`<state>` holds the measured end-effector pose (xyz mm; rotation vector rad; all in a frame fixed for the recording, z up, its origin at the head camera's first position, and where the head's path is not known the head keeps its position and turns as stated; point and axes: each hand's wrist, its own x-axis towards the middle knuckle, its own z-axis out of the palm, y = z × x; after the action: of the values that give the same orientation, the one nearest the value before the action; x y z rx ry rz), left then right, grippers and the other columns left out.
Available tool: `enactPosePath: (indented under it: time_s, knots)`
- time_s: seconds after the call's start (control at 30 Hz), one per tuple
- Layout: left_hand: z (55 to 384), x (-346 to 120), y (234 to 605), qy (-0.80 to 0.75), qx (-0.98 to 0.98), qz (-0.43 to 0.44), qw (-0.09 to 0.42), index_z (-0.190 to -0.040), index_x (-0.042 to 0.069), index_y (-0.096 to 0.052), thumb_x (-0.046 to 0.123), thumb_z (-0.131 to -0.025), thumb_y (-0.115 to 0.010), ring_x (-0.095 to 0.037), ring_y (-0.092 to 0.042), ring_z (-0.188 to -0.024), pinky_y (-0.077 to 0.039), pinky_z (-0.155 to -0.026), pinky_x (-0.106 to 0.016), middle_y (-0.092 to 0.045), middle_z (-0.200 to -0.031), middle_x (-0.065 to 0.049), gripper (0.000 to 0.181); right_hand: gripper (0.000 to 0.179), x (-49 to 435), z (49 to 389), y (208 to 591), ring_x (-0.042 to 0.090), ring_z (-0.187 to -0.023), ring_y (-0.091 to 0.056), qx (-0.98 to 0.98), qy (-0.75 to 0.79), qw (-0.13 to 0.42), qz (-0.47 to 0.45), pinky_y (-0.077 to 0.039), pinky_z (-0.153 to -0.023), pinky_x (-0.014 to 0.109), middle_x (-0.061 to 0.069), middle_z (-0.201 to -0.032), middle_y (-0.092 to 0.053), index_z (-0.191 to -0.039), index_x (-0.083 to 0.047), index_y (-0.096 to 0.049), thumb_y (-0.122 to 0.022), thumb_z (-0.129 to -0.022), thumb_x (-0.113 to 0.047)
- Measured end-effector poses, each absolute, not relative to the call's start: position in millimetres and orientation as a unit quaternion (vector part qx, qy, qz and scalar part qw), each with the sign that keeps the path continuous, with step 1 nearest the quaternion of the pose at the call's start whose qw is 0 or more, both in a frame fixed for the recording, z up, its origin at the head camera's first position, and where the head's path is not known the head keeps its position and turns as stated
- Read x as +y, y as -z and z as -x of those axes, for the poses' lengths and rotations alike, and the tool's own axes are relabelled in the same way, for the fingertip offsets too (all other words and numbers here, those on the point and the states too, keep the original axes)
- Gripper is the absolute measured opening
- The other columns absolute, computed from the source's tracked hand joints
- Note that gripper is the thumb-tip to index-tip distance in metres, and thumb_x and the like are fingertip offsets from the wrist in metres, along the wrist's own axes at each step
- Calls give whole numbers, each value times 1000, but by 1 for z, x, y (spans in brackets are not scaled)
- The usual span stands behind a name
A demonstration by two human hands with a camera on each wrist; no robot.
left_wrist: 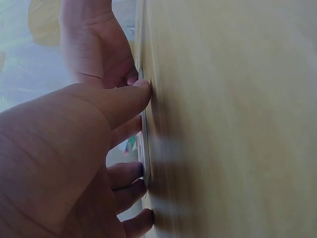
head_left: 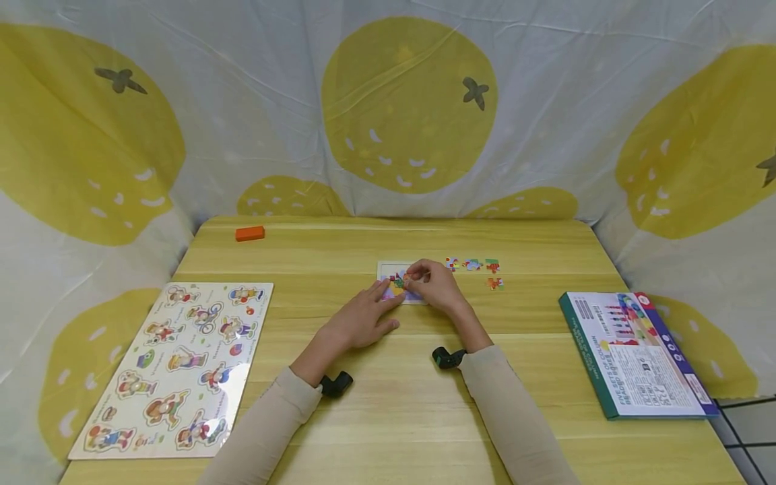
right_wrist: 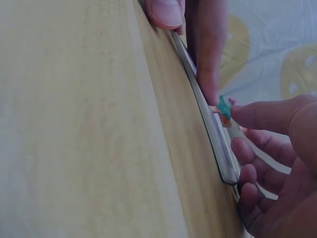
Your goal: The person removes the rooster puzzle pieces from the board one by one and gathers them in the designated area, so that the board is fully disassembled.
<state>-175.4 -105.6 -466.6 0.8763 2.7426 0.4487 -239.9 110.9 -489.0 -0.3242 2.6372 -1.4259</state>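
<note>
A small jigsaw puzzle board (head_left: 388, 267) with a pale frame lies mid-table, partly covered by both hands. My left hand (head_left: 358, 316) lies over its left side, fingers extended and fingertips touching the board. My right hand (head_left: 436, 286) pinches a colourful jigsaw piece (right_wrist: 224, 108) between thumb and fingers, tilted up above the board's right part; the piece is partly hidden. In the left wrist view, the left thumb (left_wrist: 136, 94) is by the board's near edge. Several loose jigsaw pieces (head_left: 473, 264) lie just right of the board.
A peg puzzle board with cartoon figures (head_left: 182, 364) lies at the left. On the right is a boxed set (head_left: 649, 377) with a green side. An orange block (head_left: 250, 233) sits at the back left. A fruit-print curtain (head_left: 267, 101) hangs round the table.
</note>
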Motion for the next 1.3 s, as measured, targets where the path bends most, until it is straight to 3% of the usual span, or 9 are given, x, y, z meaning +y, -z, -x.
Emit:
enactPosePath:
  time_s: [0.23,0.63,1.0,1.3]
  knots:
    - [177,-105,469,-146,938,-297,103,-159,19,-43,40,-107,-54,-41,-24,-157,-29,-124,-57,-22,-170,-20,57,11,112,240,489,20,-86,-62,860,496,64,103,-50,-78,33,6,-97,-71,-100,-11,-68,-76,-94,-17]
    - [177,-105,470,-157,936,-306,74,-155,17,-49,38,-105,-59,-45,-41,-147,-38,-119,-56,-30,-166,-22,55,10,118,242,488,20,-85,-66,843,523,64,105,-52,-75,33,6,-93,-71,-100,-11,-69,-75,-95,-18]
    - [178,-105,473,-154,937,-301,81,-158,21,-45,40,-106,-57,-43,-38,-149,-36,-121,-55,-28,-168,-18,57,10,136,240,478,26,-90,-71,820,558,74,104,-60,-77,38,12,-102,-70,-102,-8,-70,-73,-96,-15]
    - [178,-104,471,-147,940,-295,92,-159,22,-44,40,-106,-57,-42,-37,-150,-34,-123,-53,-28,-168,-17,58,10,161,233,472,30,-86,-74,835,540,62,87,-59,-75,36,10,-99,-69,-104,-13,-76,-71,-96,-14]
